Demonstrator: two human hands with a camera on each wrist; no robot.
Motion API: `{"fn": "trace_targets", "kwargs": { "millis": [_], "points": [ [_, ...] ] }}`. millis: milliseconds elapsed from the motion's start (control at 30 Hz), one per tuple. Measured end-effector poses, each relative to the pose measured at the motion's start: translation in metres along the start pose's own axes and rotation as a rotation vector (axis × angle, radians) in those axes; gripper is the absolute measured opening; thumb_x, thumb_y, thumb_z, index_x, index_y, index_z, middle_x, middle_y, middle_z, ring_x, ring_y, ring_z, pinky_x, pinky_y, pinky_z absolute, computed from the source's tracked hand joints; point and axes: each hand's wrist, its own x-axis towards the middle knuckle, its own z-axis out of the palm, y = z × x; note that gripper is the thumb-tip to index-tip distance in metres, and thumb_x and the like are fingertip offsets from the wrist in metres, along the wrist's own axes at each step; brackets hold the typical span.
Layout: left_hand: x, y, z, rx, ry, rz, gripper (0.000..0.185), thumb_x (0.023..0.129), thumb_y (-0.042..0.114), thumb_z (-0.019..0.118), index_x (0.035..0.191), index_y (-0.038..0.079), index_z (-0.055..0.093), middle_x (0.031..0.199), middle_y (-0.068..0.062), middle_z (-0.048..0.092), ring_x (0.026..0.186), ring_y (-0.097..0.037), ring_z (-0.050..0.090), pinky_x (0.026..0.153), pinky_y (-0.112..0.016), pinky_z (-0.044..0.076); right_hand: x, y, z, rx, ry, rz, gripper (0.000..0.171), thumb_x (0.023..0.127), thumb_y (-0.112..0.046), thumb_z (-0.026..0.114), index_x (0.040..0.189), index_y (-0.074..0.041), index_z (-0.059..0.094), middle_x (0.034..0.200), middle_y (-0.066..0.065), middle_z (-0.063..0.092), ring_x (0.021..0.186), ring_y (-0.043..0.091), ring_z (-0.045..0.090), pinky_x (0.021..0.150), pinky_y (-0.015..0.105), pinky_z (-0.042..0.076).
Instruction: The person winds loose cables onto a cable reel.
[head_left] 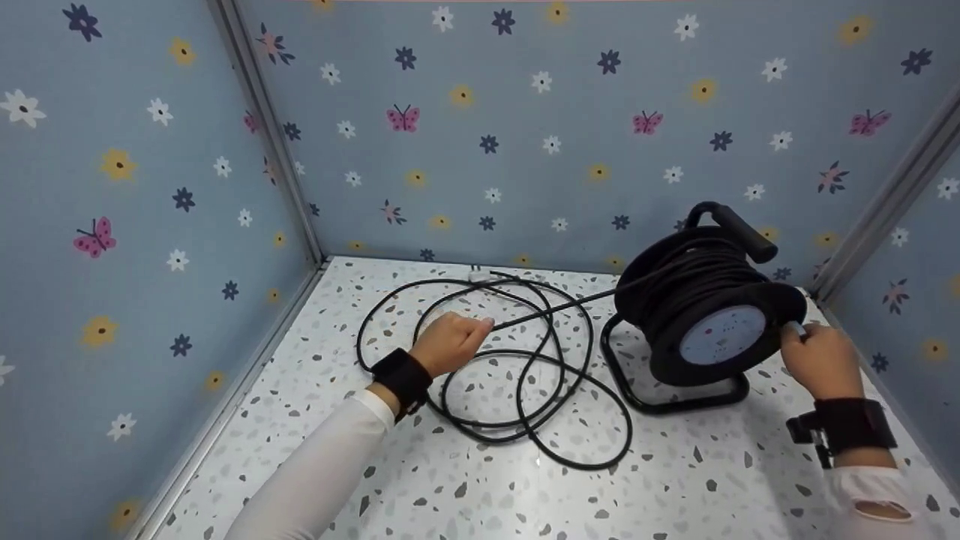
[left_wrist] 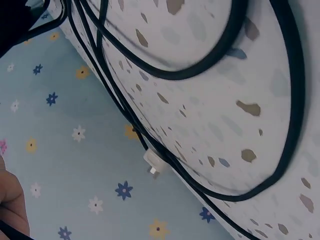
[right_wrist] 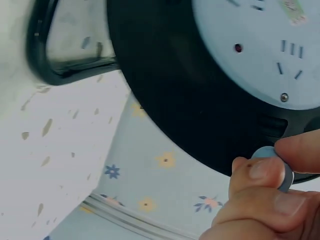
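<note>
I count one cable reel [head_left: 709, 300] at the right of the head frame, standing on its black frame on the speckled tabletop [head_left: 480, 480], and one black cable [head_left: 525, 375] running from the drum leftward into several loose loops in the middle of the frame. One white plug [head_left: 478, 276] lies at the far end of the loops, near the back wall; the left wrist view shows it [left_wrist: 153, 162] at the tabletop edge against the flowered wallpaper [left_wrist: 75, 150].

My left hand [head_left: 448, 343], centre-left in the head frame, has its grip closed around the cable where the taut run meets the loops. My right hand [head_left: 821, 360], at lower right, pinches a small round knob [right_wrist: 274, 165] on the rim of the reel's face, thumb and fingers curled on it.

The left wrist view catches only a sliver of my hand at its lower left edge, so the grip itself is out of shot there. The reel's pale socket plate [right_wrist: 260, 45] is cut off at the top of the right wrist view, and its markings are too blurred to read.
</note>
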Motion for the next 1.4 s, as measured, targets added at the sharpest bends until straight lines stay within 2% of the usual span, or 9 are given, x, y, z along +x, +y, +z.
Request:
{"fn": "trace_targets", "kwargs": {
  "millis": [267, 433, 567, 667, 733, 867, 1067, 1200, 1400],
  "points": [
    [0.005, 0.023, 0.027, -0.074, -0.076, -0.087, 0.058, 0.118, 0.032, 0.044, 0.062, 0.024, 0.033, 0.054, 0.012, 0.025, 0.051, -0.007, 0.020, 0.057, -0.026, 0.024, -0.006, 0.010, 0.013, 0.000, -0.109, 0.062, 0.050, 0.110, -0.027, 0.035, 0.063, -0.013, 0.040, 0.057, 0.002, 0.039, 0.052, 0.024, 0.037, 0.054, 0.039, 0.031],
    [-0.001, 0.021, 0.037, -0.109, -0.214, -0.120, 0.043, 0.116, 0.037, 0.053, 0.078, 0.018, 0.049, 0.066, 0.007, 0.038, 0.058, -0.010, 0.032, 0.064, -0.028, 0.031, -0.007, 0.013, 0.018, -0.004, -0.178, 0.082, 0.051, 0.110, -0.027, 0.035, 0.061, -0.014, 0.041, 0.056, 0.001, 0.040, 0.051, 0.023, 0.038, 0.053, 0.038, 0.032],
    [-0.010, 0.011, 0.039, -0.042, -0.316, -0.177, 0.027, 0.109, 0.034, 0.068, 0.111, 0.008, 0.067, 0.092, -0.004, 0.065, 0.080, -0.017, 0.058, 0.078, -0.036, 0.049, -0.008, 0.014, 0.021, -0.001, -0.222, 0.093, 0.054, 0.111, -0.029, 0.035, 0.062, -0.012, 0.049, 0.059, 0.004, 0.054, 0.054, 0.026, 0.047, 0.053, 0.039, 0.035],
    [-0.017, -0.001, 0.037, 0.041, -0.361, -0.198, 0.038, 0.105, 0.029, 0.073, 0.132, 0.003, 0.066, 0.119, -0.014, 0.070, 0.107, -0.028, 0.067, 0.096, -0.046, 0.056, -0.009, 0.015, 0.021, 0.000, -0.241, 0.089, 0.056, 0.111, -0.030, 0.035, 0.067, -0.007, 0.060, 0.063, 0.008, 0.065, 0.058, 0.029, 0.055, 0.054, 0.039, 0.039],
    [-0.021, -0.010, 0.032, 0.110, -0.383, -0.205, 0.046, 0.103, 0.031, 0.076, 0.137, 0.003, 0.065, 0.127, -0.016, 0.069, 0.117, -0.033, 0.067, 0.103, -0.051, 0.055, -0.009, 0.014, 0.022, 0.002, -0.247, 0.087, 0.056, 0.112, -0.030, 0.035, 0.071, -0.004, 0.063, 0.064, 0.009, 0.067, 0.058, 0.029, 0.057, 0.054, 0.039, 0.040],
    [-0.029, -0.029, 0.014, 0.210, -0.420, -0.209, 0.054, 0.099, 0.042, 0.079, 0.135, 0.004, 0.067, 0.125, -0.017, 0.068, 0.114, -0.036, 0.065, 0.101, -0.054, 0.054, -0.010, 0.012, 0.022, 0.009, -0.233, 0.084, 0.055, 0.111, -0.029, 0.036, 0.069, -0.005, 0.062, 0.062, 0.008, 0.066, 0.057, 0.028, 0.056, 0.054, 0.039, 0.039],
    [-0.049, -0.055, -0.008, 0.256, -0.469, -0.190, 0.047, 0.091, 0.048, 0.085, 0.114, 0.008, 0.076, 0.116, -0.013, 0.067, 0.101, -0.027, 0.059, 0.090, -0.048, 0.054, -0.011, 0.010, 0.023, -0.002, -0.212, 0.073, 0.053, 0.110, -0.028, 0.036, 0.062, -0.012, 0.051, 0.059, 0.006, 0.055, 0.054, 0.026, 0.049, 0.053, 0.038, 0.036],
    [-0.065, -0.063, -0.018, 0.281, -0.490, -0.155, 0.029, 0.087, 0.031, 0.087, 0.105, 0.011, 0.079, 0.113, -0.011, 0.066, 0.100, -0.027, 0.060, 0.088, -0.048, 0.055, -0.011, 0.009, 0.024, -0.005, -0.208, 0.071, 0.053, 0.110, -0.027, 0.035, 0.061, -0.013, 0.049, 0.057, 0.003, 0.049, 0.053, 0.025, 0.045, 0.052, 0.038, 0.035],
    [-0.079, -0.072, -0.024, 0.271, -0.448, -0.141, 0.008, 0.093, 0.005, 0.077, 0.100, 0.007, 0.075, 0.099, -0.009, 0.071, 0.091, -0.028, 0.069, 0.085, -0.049, 0.059, -0.013, 0.011, 0.025, -0.002, -0.190, 0.073, 0.053, 0.110, -0.027, 0.036, 0.061, -0.013, 0.047, 0.057, 0.002, 0.045, 0.053, 0.025, 0.044, 0.052, 0.038, 0.033]
  ]
}}
